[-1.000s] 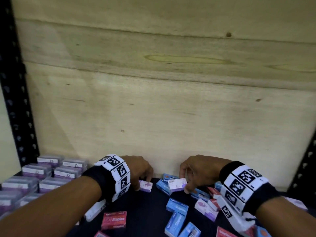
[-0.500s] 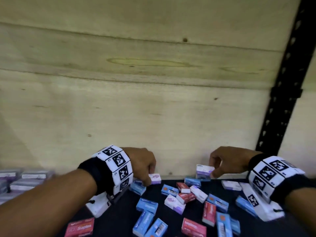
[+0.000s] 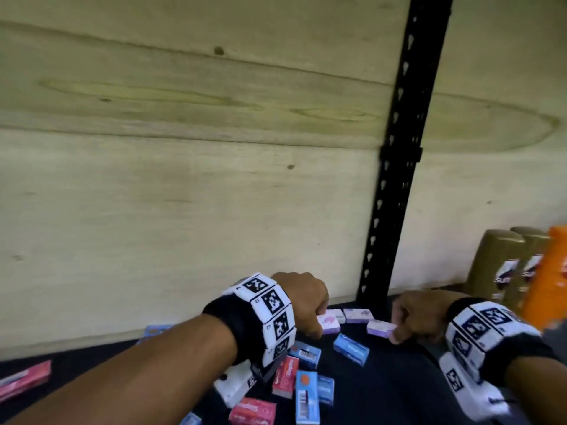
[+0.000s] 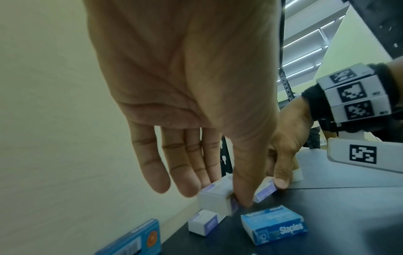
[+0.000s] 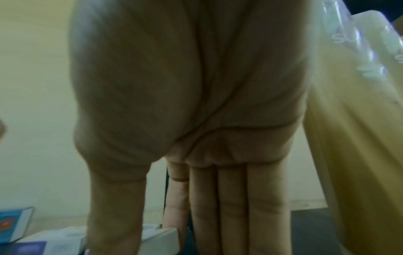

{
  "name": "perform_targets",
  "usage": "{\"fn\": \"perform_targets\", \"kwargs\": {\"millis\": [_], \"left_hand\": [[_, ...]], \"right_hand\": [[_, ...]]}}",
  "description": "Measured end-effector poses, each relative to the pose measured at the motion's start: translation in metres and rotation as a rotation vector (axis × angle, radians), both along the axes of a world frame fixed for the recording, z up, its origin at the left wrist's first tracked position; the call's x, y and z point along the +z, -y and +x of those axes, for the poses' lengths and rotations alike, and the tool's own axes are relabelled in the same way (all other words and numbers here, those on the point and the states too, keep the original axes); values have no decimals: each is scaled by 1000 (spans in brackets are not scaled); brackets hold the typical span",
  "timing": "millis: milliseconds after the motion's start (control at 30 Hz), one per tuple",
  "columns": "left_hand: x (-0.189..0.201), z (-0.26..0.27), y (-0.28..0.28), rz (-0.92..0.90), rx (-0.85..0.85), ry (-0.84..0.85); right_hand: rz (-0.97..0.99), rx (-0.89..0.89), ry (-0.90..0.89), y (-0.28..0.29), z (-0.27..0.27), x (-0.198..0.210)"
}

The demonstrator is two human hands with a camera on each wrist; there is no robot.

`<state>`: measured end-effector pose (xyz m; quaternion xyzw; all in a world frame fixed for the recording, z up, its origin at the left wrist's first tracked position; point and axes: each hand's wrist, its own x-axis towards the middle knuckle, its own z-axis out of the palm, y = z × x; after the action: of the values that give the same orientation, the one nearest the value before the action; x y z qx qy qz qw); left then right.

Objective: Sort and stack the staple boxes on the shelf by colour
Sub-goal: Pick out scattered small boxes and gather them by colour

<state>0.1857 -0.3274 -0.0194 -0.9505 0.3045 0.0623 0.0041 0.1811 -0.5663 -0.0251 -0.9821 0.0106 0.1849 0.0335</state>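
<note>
Small staple boxes in purple, blue and red lie loose on the dark shelf (image 3: 399,394). My left hand (image 3: 316,326) pinches a purple staple box (image 3: 330,322) between thumb and fingers (image 4: 189,191), low by the back wall. My right hand (image 3: 395,332) grips another purple box (image 3: 379,328) at the foot of the black post, with its thumb (image 4: 281,181) on the box's end. A third purple box (image 3: 357,315) lies between them at the back. A blue box (image 3: 351,349) lies just in front.
The black perforated upright (image 3: 395,167) stands behind my right hand. Gold bottles (image 3: 497,265) and an orange pack (image 3: 549,271) stand at the far right. Red and blue boxes (image 3: 306,391) are scattered under my left wrist. A plywood wall (image 3: 184,194) backs the shelf.
The view has swung right, so the purple stacks at the left are out of sight. Both hands moved right with their purple boxes, and the right one came down beside the post.
</note>
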Motion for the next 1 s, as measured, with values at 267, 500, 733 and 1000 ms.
{"fn": "perform_targets", "kwargs": {"millis": [267, 500, 733, 1000], "left_hand": [[-22, 33, 31, 108, 59, 50], [-38, 45, 40, 144, 50, 33], [-39, 46, 35, 93, 63, -12], [-7, 29, -16, 18, 99, -79]], "right_hand": [[40, 44, 15, -2, 6, -7], [39, 45, 37, -3, 8, -8], [38, 33, 46, -4, 11, -11], [-5, 50, 72, -9, 4, -7]]}}
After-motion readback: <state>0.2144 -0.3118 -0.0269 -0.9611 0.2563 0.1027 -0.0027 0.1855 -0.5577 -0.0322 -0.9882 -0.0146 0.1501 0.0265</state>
